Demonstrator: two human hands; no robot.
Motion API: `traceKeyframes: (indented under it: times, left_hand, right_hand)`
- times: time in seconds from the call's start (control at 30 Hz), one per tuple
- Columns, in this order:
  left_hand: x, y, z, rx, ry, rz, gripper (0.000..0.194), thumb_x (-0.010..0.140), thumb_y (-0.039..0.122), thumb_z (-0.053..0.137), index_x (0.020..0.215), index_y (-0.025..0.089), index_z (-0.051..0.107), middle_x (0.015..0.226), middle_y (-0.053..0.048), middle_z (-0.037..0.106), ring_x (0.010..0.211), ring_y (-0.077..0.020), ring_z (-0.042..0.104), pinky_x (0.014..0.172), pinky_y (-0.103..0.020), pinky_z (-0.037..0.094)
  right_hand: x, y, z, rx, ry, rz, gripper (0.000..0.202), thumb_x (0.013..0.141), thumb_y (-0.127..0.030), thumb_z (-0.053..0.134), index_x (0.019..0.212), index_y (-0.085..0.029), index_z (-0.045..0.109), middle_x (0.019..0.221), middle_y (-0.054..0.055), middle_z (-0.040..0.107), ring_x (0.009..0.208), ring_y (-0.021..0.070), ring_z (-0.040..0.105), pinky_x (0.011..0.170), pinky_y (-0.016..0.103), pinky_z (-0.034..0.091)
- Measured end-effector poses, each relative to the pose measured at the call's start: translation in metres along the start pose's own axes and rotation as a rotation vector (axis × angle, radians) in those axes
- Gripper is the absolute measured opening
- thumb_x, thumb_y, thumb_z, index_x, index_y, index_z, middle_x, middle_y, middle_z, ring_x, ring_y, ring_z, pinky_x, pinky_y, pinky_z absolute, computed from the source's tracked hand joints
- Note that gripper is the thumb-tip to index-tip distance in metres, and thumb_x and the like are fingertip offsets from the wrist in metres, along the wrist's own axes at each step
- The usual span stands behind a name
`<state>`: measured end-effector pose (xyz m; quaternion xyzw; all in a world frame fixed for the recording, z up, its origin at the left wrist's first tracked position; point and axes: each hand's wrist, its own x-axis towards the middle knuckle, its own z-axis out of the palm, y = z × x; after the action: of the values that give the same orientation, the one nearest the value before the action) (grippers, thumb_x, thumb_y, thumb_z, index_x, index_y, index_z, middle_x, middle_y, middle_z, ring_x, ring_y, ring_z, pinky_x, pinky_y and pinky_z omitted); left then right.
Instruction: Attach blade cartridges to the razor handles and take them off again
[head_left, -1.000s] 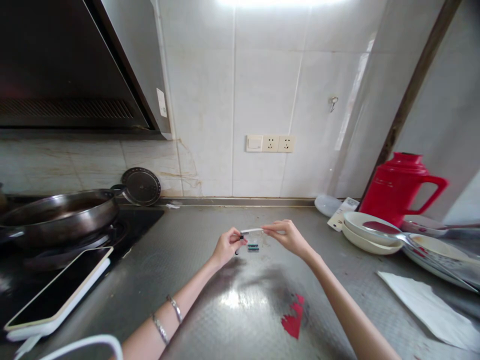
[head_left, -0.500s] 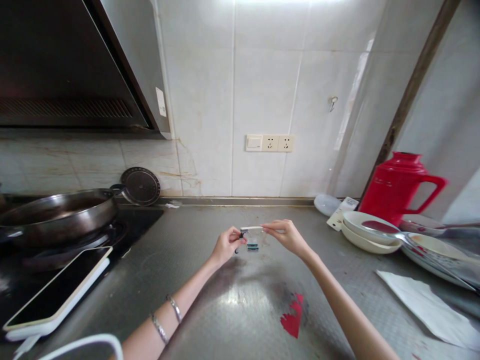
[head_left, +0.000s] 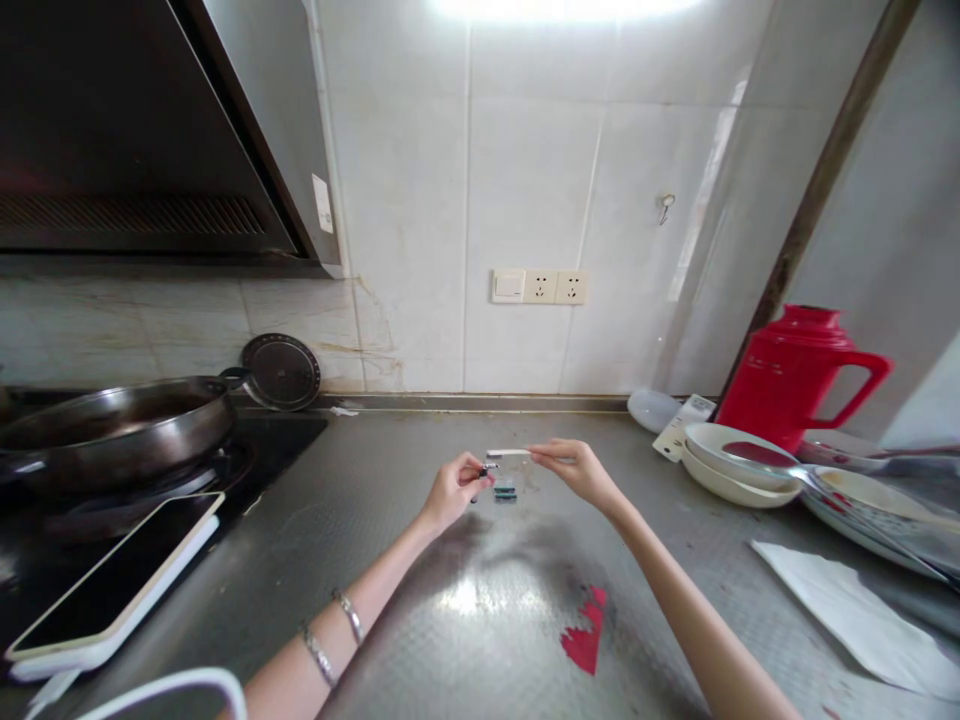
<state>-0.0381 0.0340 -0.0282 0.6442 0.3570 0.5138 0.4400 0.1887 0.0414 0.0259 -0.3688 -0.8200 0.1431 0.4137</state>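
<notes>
My left hand (head_left: 453, 492) is closed on a small dark object with a shiny metal end (head_left: 489, 467); its exact kind is too small to tell. A dark tip of it shows below the fingers. My right hand (head_left: 574, 472) pinches the right end of a slim white brush (head_left: 510, 453), held level, with a greyish head at its left end. That head hovers just above the metal end, with a narrow gap between them. Under the brush, on the steel counter (head_left: 420, 640), lies a small clear case with teal stripes (head_left: 505, 491).
A torn red patch (head_left: 585, 635) marks the counter's front. Right are a white tissue (head_left: 847, 610), stacked bowls (head_left: 739, 485) and a red thermos jug (head_left: 787, 375). At left are a pan (head_left: 120, 435) on the hob, and a phone (head_left: 124, 575) on a white block with a cable.
The brush head has lifted slightly off the metal end in my left hand, and my right hand has shifted a little rightward. My left hand stays put.
</notes>
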Motion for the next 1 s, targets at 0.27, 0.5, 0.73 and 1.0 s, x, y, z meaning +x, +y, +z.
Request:
traceKeyframes:
  times: [0.27, 0.5, 0.73, 1.0]
  left_hand:
    - [-0.0001, 0.0022, 0.0002, -0.007, 0.003, -0.006, 0.022, 0.069, 0.028, 0.065, 0.074, 0.016, 0.047, 0.076, -0.005, 0.069, 0.068, -0.015, 0.062, 0.055, -0.021, 0.04]
    - [-0.0005, 0.0011, -0.0005, 0.0, 0.004, -0.011, 0.021, 0.069, 0.027, 0.065, 0.073, 0.016, 0.047, 0.076, -0.005, 0.069, 0.068, -0.0142, 0.061, 0.056, -0.021, 0.039]
    - [-0.0005, -0.0003, -0.0005, 0.01, -0.002, -0.005, 0.021, 0.069, 0.028, 0.065, 0.072, 0.016, 0.047, 0.075, -0.004, 0.068, 0.067, -0.0139, 0.061, 0.056, -0.021, 0.039]
    - [0.0006, 0.0, 0.0001, 0.002, -0.013, 0.004, 0.02, 0.069, 0.026, 0.064, 0.071, 0.016, 0.047, 0.077, -0.004, 0.068, 0.068, -0.014, 0.061, 0.059, -0.022, 0.04]
  right_hand:
    - [-0.0002, 0.0022, 0.0015, 0.047, 0.004, 0.012, 0.031, 0.08, -0.042, 0.052, 0.095, -0.022, 0.07, 0.078, 0.005, 0.069, 0.069, 0.0164, 0.061, 0.062, 0.024, 0.044]
    - [0.0004, 0.0017, 0.001, 0.004, 0.026, -0.015, 0.029, 0.08, -0.041, 0.053, 0.094, -0.022, 0.071, 0.075, 0.005, 0.068, 0.066, 0.0154, 0.06, 0.062, 0.024, 0.043]
    - [-0.0003, 0.0043, 0.0036, 0.028, -0.005, -0.035, 0.028, 0.08, -0.04, 0.053, 0.095, -0.024, 0.07, 0.079, 0.004, 0.068, 0.069, 0.0152, 0.061, 0.063, 0.024, 0.044]
    - [-0.0007, 0.0056, 0.0004, 0.025, -0.019, -0.077, 0.027, 0.081, -0.04, 0.053, 0.095, -0.024, 0.07, 0.078, 0.004, 0.069, 0.067, 0.0149, 0.061, 0.063, 0.024, 0.044]
